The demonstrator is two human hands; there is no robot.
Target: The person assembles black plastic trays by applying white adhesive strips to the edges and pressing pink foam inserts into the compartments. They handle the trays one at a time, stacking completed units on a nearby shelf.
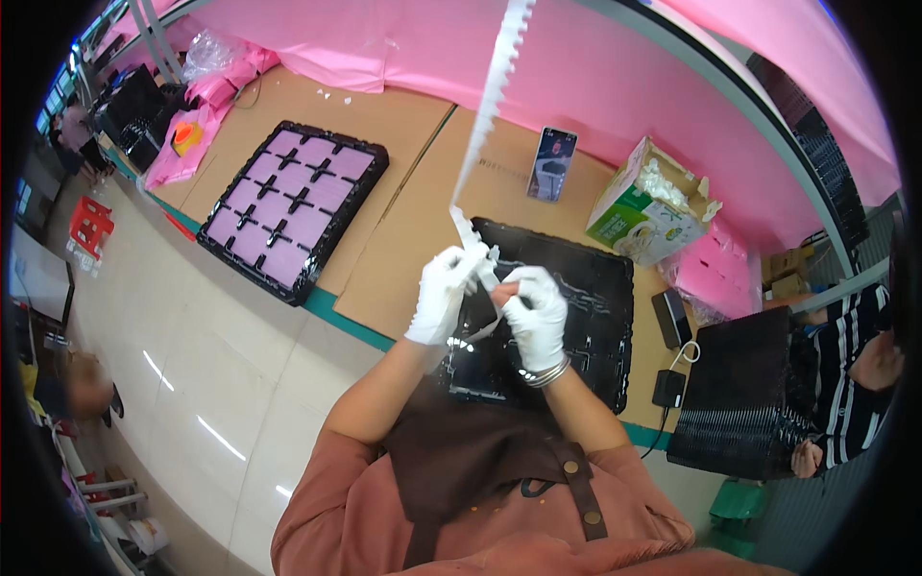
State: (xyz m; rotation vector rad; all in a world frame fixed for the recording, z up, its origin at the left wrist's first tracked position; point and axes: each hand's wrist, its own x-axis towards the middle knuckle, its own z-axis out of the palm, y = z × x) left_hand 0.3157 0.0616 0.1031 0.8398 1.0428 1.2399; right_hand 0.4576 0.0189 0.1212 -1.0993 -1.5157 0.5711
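Over the black tray point(597, 331), my left hand point(444, 293) and right hand point(538, 315) pinch the strip point(492, 88) near its lower end, seemingly peeling it, which next probably calls for a gentle pull.

Pink sheeting point(432, 48) drapes behind the cardboard-topped, green-edged desk point(403, 144) from 11 to 2 o'clock, where a grey rail point(711, 72) slants. Pale glossy floor point(192, 374) at 8 o'clock mirrors light streaks point(221, 437); a red stool point(89, 226) stands at 9, a green stool point(738, 504) at 4.
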